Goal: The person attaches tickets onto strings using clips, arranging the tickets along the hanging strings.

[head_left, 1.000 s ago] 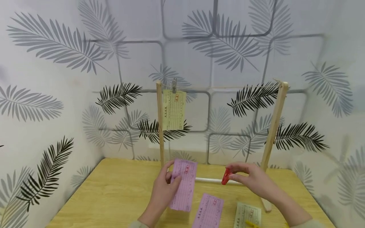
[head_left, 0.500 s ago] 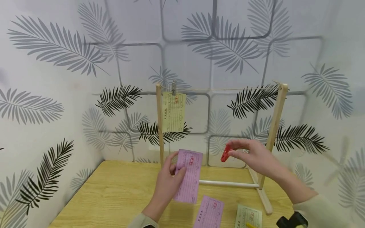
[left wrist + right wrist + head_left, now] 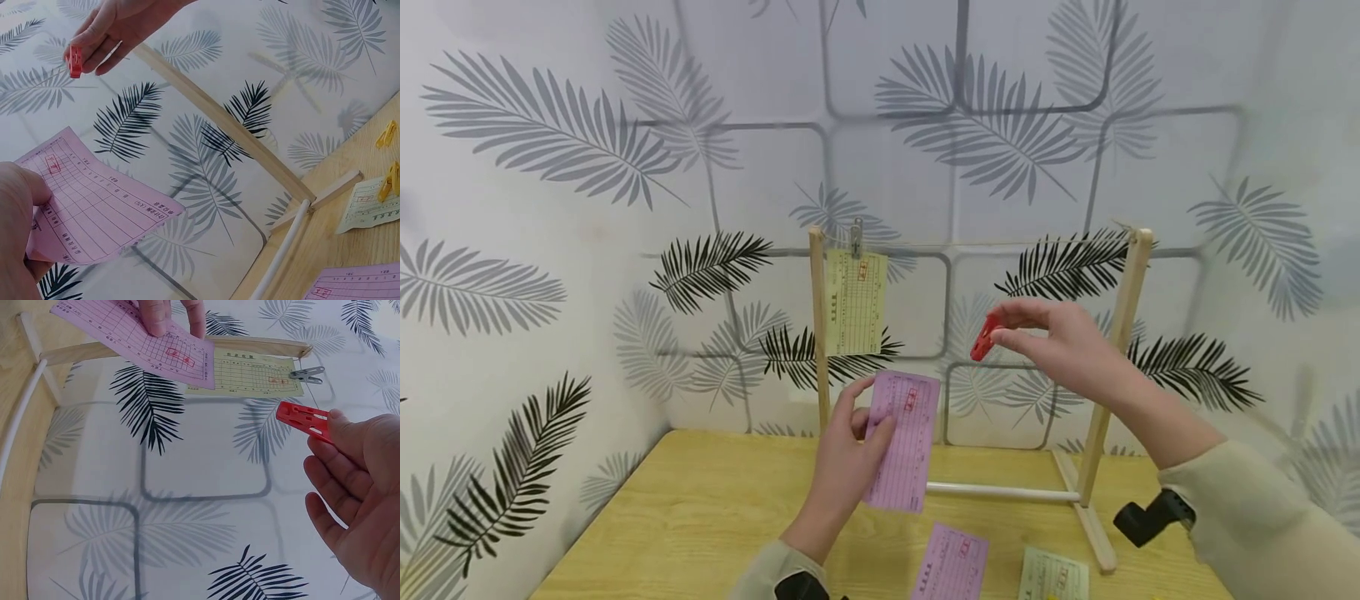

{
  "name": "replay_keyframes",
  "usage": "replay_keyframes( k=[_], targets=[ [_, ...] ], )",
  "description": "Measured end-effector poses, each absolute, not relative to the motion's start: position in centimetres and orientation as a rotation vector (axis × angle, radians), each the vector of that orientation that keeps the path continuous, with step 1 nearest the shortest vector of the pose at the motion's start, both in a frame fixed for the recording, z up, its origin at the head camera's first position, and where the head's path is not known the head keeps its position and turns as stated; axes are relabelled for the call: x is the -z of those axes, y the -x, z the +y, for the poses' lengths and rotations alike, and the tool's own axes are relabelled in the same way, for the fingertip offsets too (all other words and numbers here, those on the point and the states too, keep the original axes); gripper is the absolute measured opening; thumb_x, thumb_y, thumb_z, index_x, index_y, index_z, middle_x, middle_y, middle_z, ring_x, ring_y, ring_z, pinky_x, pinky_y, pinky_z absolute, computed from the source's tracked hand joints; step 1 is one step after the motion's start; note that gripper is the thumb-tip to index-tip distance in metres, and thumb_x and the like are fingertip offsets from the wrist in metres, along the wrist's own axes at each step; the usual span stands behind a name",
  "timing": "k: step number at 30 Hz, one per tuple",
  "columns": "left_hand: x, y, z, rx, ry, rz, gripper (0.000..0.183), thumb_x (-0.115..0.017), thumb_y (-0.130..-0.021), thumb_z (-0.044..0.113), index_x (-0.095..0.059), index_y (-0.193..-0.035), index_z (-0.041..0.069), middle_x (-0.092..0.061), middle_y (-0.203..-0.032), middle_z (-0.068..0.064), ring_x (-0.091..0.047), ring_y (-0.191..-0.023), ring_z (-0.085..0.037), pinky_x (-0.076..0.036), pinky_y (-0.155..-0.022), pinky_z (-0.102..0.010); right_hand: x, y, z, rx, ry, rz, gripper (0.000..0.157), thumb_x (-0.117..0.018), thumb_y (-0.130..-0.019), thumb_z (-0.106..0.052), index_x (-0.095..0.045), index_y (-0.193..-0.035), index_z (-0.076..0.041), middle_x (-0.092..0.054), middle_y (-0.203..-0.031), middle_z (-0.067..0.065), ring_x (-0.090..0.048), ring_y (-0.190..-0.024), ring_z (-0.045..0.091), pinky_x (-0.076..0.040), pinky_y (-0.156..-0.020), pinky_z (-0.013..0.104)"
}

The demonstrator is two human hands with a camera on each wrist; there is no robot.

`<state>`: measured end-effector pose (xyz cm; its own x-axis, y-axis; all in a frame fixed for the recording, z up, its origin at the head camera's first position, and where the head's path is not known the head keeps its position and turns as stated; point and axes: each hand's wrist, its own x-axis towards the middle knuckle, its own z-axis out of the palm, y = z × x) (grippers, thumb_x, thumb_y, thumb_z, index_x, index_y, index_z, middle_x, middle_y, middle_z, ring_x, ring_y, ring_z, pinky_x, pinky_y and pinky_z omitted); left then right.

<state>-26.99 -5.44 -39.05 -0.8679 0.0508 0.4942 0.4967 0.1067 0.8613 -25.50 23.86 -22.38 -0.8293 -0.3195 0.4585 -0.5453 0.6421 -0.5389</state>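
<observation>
My left hand (image 3: 847, 450) pinches a pink printed slip (image 3: 904, 442) by its left edge, thumb in front, holding it upright above the table. In my right hand (image 3: 1060, 342) a red clothespin (image 3: 982, 338) is pinched between thumb and fingers, raised to the right of the slip. Seen from the right wrist, the other fingers are loosely bent below the red clothespin (image 3: 305, 419). Behind both hands, a yellow slip (image 3: 855, 302) hangs from the string (image 3: 955, 243) near the left post, held by a grey clothespin (image 3: 856, 238).
The string runs between two wooden posts (image 3: 1123, 333), joined low down by a white rod (image 3: 1000, 492). On the table (image 3: 700, 500) lie another pink slip (image 3: 951, 562) and a pale green slip (image 3: 1052, 575). Yellow clothespins (image 3: 389, 181) lie on and beside the green slip. A leaf-patterned wall stands behind.
My right hand has risen with the red clothespin from near the rod to below the string. The left hand has lifted the pink slip up and slightly right.
</observation>
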Motion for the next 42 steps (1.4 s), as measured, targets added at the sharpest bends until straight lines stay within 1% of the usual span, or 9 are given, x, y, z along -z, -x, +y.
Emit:
replay_keyframes(
  k=[4, 8, 12, 16, 20, 25, 29, 33, 42],
  targets=[
    [38.3, 27.3, -5.2, 1.835, 0.521, -2.023, 0.060, -0.074, -0.106, 0.010, -0.053, -0.159, 0.028, -0.081, -0.100, -0.006, -0.072, -0.078, -0.020, -0.059, -0.064, -0.032, 20.8, 26.2, 23.3, -0.942, -0.707, -2.505, 0.032, -0.074, -0.109, -0.020, -0.074, -0.137, -0.006, -0.077, -0.128, 0.012, -0.067, -0.129, 0.034, -0.053, -0.105, 0.059],
    [37.4, 27.4, -4.9, 1.809, 0.519, -2.032, 0.059, -0.074, -0.107, 0.012, -0.053, -0.158, 0.030, -0.081, -0.102, -0.004, -0.072, -0.079, -0.020, -0.060, -0.064, -0.034, 19.3, 26.7, 22.8, -0.923, -0.710, -2.478, 0.026, -0.074, -0.109, -0.021, -0.076, -0.132, -0.008, -0.079, -0.124, 0.009, -0.070, -0.121, 0.029, -0.052, -0.099, 0.053],
    [36.7, 27.6, -4.6, 1.795, 0.516, -2.031, 0.058, -0.074, -0.106, 0.012, -0.053, -0.158, 0.030, -0.082, -0.103, -0.004, -0.073, -0.081, -0.020, -0.061, -0.064, -0.036, 17.8, 27.1, 22.1, -0.923, -0.678, -2.461, 0.024, -0.075, -0.108, -0.020, -0.078, -0.130, -0.010, -0.080, -0.124, 0.009, -0.069, -0.123, 0.028, -0.050, -0.096, 0.049],
    [36.1, 28.0, -4.3, 1.787, 0.509, -2.021, 0.058, -0.073, -0.106, 0.010, -0.054, -0.158, 0.029, -0.082, -0.104, -0.005, -0.074, -0.081, -0.020, -0.062, -0.065, -0.038, 16.4, 27.6, 21.4, -0.918, -0.652, -2.455, 0.022, -0.074, -0.108, -0.021, -0.079, -0.128, -0.011, -0.079, -0.126, 0.010, -0.067, -0.129, 0.029, -0.049, -0.100, 0.051],
    [35.7, 28.6, -4.0, 1.746, 0.493, -2.038, 0.058, -0.074, -0.106, 0.013, -0.054, -0.158, 0.030, -0.082, -0.105, -0.003, -0.074, -0.080, -0.019, -0.062, -0.065, -0.039, 15.2, 28.3, 20.7, -0.927, -0.641, -2.450, 0.023, -0.075, -0.108, -0.021, -0.079, -0.128, -0.011, -0.079, -0.126, 0.010, -0.065, -0.132, 0.030, -0.049, -0.106, 0.055],
    [35.0, 29.0, -3.7, 1.710, 0.459, -2.056, 0.061, -0.076, -0.106, 0.016, -0.053, -0.160, 0.032, -0.082, -0.105, -0.001, -0.074, -0.079, -0.018, -0.061, -0.065, -0.040, 14.1, 29.2, 20.2, -0.930, -0.635, -2.425, 0.025, -0.077, -0.107, -0.020, -0.079, -0.129, -0.008, -0.079, -0.124, 0.012, -0.066, -0.129, 0.030, -0.052, -0.105, 0.054],
    [34.3, 29.4, -3.4, 1.769, 0.504, -2.023, 0.061, -0.074, -0.107, 0.014, -0.052, -0.161, 0.030, -0.082, -0.109, -0.003, -0.073, -0.082, -0.020, -0.061, -0.067, -0.040, 13.3, 30.0, 20.0, -0.915, -0.625, -2.417, 0.027, -0.077, -0.107, -0.020, -0.079, -0.129, -0.006, -0.080, -0.123, 0.014, -0.069, -0.125, 0.030, -0.053, -0.102, 0.052],
    [33.8, 29.8, -3.2, 1.798, 0.549, -1.982, 0.060, -0.072, -0.107, 0.011, -0.052, -0.160, 0.029, -0.081, -0.108, -0.005, -0.073, -0.083, -0.021, -0.062, -0.068, -0.039, 12.6, 30.6, 19.6, -0.905, -0.620, -2.404, 0.028, -0.076, -0.107, -0.019, -0.079, -0.130, -0.004, -0.080, -0.123, 0.015, -0.070, -0.121, 0.031, -0.054, -0.101, 0.051],
    [32.9, 30.6, -2.9, 1.760, 0.559, -1.966, 0.058, -0.072, -0.107, 0.012, -0.052, -0.160, 0.025, -0.080, -0.104, -0.009, -0.071, -0.080, -0.020, -0.060, -0.064, -0.035, 11.4, 31.9, 18.9, -0.894, -0.613, -2.376, 0.024, -0.078, -0.105, -0.016, -0.081, -0.127, -0.005, -0.081, -0.120, 0.014, -0.072, -0.116, 0.029, -0.055, -0.099, 0.049]
  ],
)
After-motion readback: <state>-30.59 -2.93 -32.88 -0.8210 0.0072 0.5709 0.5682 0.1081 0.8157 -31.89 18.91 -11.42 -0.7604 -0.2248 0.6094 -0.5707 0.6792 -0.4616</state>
